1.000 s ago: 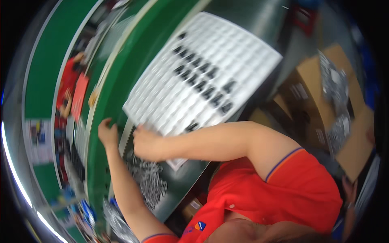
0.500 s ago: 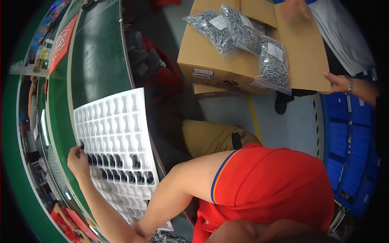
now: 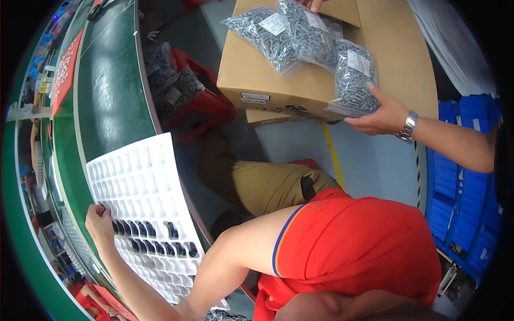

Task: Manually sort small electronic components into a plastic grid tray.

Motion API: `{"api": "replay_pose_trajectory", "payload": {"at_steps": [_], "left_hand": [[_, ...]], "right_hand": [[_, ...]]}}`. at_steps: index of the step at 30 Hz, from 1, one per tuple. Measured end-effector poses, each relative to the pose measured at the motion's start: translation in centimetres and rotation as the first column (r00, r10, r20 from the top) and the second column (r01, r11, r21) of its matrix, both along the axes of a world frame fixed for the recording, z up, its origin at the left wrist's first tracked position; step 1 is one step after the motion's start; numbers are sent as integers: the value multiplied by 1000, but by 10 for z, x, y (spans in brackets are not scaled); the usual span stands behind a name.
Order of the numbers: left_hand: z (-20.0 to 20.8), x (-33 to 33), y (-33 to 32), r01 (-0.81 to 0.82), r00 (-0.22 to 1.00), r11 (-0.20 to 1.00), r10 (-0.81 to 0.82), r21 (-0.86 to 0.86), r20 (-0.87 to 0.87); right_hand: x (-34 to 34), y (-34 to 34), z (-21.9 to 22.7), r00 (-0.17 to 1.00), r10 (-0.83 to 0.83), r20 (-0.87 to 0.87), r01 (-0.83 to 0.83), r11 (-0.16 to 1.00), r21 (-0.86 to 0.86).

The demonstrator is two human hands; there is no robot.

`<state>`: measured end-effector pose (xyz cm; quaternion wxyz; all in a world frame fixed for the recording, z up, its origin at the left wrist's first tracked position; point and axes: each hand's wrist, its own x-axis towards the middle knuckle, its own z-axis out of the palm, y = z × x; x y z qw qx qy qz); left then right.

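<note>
The white tray [image 3: 152, 184] lies on the desk [image 3: 110, 80], cells facing up, close along its edge, which probably keeps every row within reach. Black pieces [image 3: 151, 230] sit in two neighbouring rows across the tray's middle; the waisted cells likely stop them rolling or knocking together. The left hand [image 3: 100, 224] is at the tray's left edge, fingers bunched with a dark piece at their tips; whether they grip it or just touch it, I cannot tell. The right arm [image 3: 227, 262] bends past the tray's lower right, its hand out of sight, so its state cannot be told. Metal links [image 3: 227, 315] lie below the tray. Well apart, above and right of the tray, bags [image 3: 356, 80] rest on a box [image 3: 235, 69], whose broad top presumably carries their weight; a co-worker's hand [image 3: 385, 115] touches the rightmost, perhaps steadying it.
</note>
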<state>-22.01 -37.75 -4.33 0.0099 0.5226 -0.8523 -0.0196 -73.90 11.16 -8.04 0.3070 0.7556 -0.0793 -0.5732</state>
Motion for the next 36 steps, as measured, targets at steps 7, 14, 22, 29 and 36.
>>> {"api": "replay_pose_trajectory", "payload": {"at_steps": [7,14,22,29,36], "left_hand": [[-1,10,-4,121,992,991,-118,-53,43],[16,1,3,-195,944,944,255,267,-209],[-4,8,10,10,862,1000,6,30,-507],[6,42,15,-97,937,995,92,2,-338],[53,117,79,-195,769,973,228,121,-597]], "right_hand": [[7,-16,-13,996,62,-64,-72,983,-171],[98,-52,-31,855,171,-489,-453,705,-546],[294,-113,-48,540,-33,-841,-823,184,-537],[544,-188,-60,307,-370,-877,-935,-291,-204],[634,-220,-15,-67,-964,-258,-874,-68,481]]}}
